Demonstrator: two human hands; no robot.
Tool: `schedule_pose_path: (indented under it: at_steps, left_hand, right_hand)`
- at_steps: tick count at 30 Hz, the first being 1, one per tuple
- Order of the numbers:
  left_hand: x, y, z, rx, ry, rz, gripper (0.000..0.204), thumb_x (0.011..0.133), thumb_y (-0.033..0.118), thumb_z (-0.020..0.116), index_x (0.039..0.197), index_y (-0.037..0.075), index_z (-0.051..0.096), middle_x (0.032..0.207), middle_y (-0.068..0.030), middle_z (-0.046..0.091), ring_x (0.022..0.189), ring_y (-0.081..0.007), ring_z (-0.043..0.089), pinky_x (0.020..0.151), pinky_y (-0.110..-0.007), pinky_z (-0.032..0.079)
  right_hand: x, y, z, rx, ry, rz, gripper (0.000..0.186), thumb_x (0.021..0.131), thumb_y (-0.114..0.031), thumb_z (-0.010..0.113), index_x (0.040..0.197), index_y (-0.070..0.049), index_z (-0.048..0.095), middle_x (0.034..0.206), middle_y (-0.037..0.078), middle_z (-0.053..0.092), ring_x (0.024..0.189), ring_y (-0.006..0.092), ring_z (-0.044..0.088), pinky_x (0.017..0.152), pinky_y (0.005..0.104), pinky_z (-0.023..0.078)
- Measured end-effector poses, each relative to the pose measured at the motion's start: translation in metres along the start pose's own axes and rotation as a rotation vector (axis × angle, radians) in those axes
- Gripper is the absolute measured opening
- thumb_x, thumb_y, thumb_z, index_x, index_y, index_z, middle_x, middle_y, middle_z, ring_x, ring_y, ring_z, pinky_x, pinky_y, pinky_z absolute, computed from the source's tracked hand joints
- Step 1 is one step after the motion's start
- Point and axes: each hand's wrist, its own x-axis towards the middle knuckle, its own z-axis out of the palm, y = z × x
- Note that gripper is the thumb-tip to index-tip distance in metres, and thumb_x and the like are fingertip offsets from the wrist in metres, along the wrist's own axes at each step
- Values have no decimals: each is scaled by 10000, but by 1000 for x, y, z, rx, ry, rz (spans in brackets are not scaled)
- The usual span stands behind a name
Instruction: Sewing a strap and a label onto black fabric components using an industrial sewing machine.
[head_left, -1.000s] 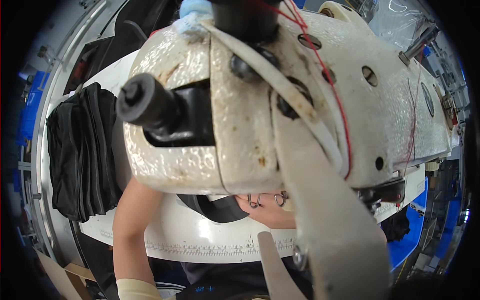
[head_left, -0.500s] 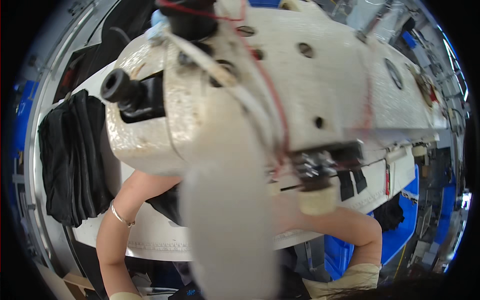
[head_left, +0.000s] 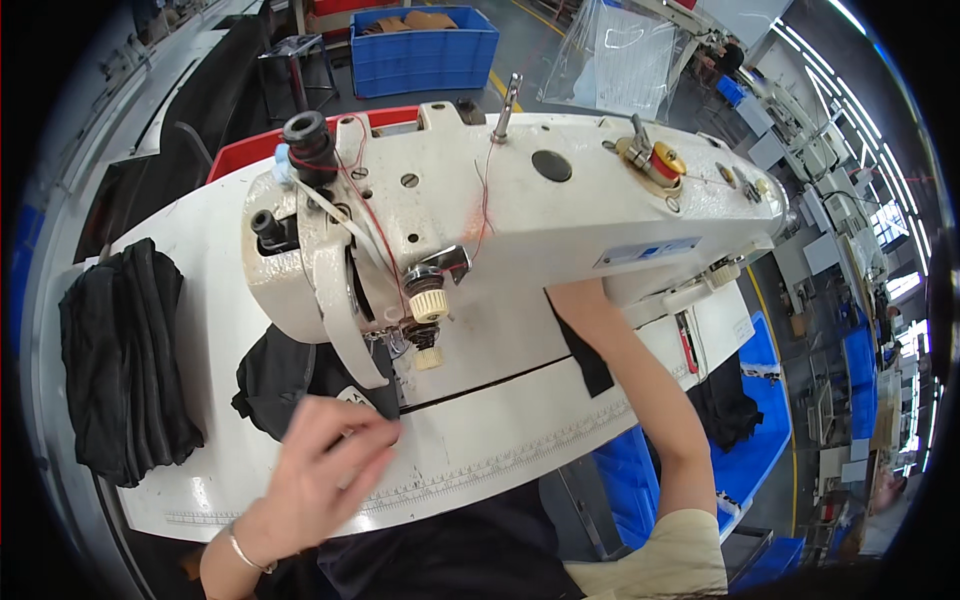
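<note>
Bright even overhead light, soft shadows; sharp centre; strong fisheye bending, black vignette at rim; slight glare far right.

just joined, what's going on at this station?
A person sits at a white sewing machine. The left hand rests on black fabric beside the needle area, fingers spread flat. The right forearm reaches under the machine arm, so the right hand is hidden behind it. Red thread runs down the machine head. A stack of black fabric pieces lies on the table's left end.
</note>
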Motion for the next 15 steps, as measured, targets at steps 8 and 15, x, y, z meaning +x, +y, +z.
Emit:
schedule_pose_path:
  at_steps: [8, 15]
  left_hand:
    - [99, 3, 103, 163, -77, 164, 548, 706, -95, 500, 1244, -126, 403, 1251, -223, 451, 1155, -381, 456, 984, -403, 399]
    - [163, -46, 169, 214, 141, 128, 385, 840, 51, 537, 1208, -51, 488, 1206, -217, 503, 1117, -394, 474, 956, -431, 402]
  right_hand:
    - [13, -15, -16, 272, -67, 236, 156, 799, -95, 517, 829, 29, 606, 822, 200, 614, 823, 371, 579, 728, 465, 435]
    - [12, -8, -23, 460, 25, 232, 124, 790, -55, 521, 806, 31, 608, 791, 214, 607, 783, 375, 594, 704, 469, 458]
